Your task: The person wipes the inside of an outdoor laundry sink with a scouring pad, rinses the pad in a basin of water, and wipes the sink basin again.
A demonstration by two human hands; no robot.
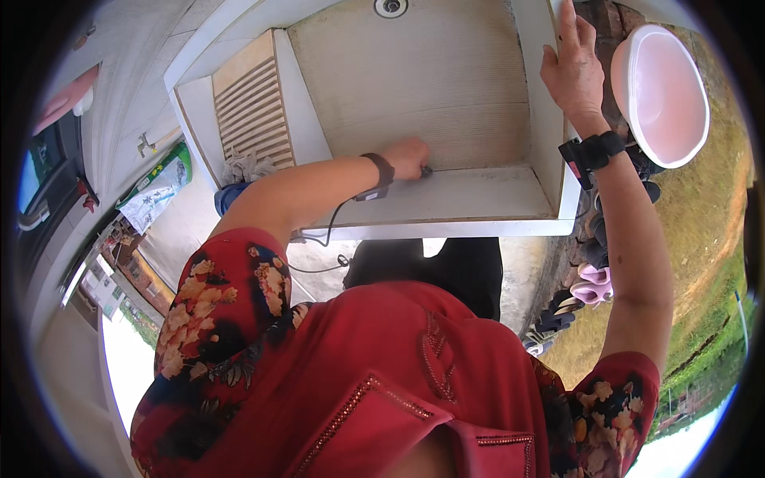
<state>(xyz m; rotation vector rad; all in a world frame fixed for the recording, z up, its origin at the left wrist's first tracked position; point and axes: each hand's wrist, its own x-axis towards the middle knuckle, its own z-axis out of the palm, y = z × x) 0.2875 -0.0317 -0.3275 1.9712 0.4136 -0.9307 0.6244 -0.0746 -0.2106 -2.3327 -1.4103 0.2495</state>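
A large white washing sink [454, 229] lies before me, with a ribbed floor and a round drain [391, 6] at its far side. My left hand [409, 156] is a closed fist low in the sink, close to the near wall. A small dark object [426, 172] shows at its edge; what it is cannot be told. My right hand [575, 71] lies on the sink's right rim with its fingers apart, holding nothing. A slatted washboard [254, 107] is built into the left side, and a crumpled pale cloth [246, 167] lies at its near end.
A pink and white plastic basin [669, 98] stands right of the sink. Several shoes [591, 284] line the ledge below it. At the left are a wall tap [145, 145] and a green and white plastic bag [156, 188]. A black cable [331, 224] hangs from my left wrist device.
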